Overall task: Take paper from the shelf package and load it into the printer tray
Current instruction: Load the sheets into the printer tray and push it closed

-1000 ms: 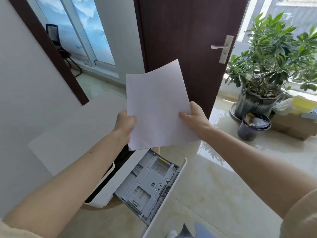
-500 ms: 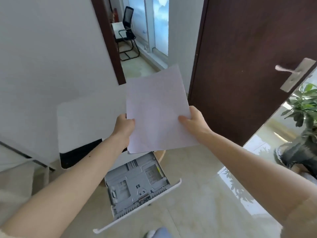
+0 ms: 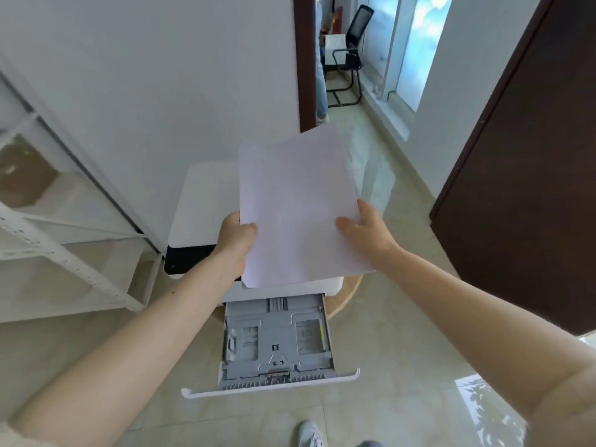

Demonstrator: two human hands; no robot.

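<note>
- The person is standing over the printer [image 3: 206, 204], both bare forearms stretching out and down toward it from the near side.
- The left hand [image 3: 237, 241] is gripping the left edge of the paper [image 3: 298, 208], thumb lying across the front face, the remaining fingers hidden behind the sheets.
- The right hand [image 3: 366, 233] is pinching the lower right edge of the paper, thumb pressing on the front and fingers wrapping behind.
- The paper is hanging in the air above the printer's top, tilting back away from the person, its bottom edge sitting over the printer's front face.
- The printer tray [image 3: 274, 343] is standing pulled out from the bottom of the printer toward the person, its grey interior showing guides and no sheets.
- A white metal shelf [image 3: 64, 259] is standing left of the printer against the wall.
- A dark brown door [image 3: 529, 175] is standing open to the right of the printer.
- A white shoe [image 3: 309, 435] is showing on the tiled floor nearer than the tray.
</note>
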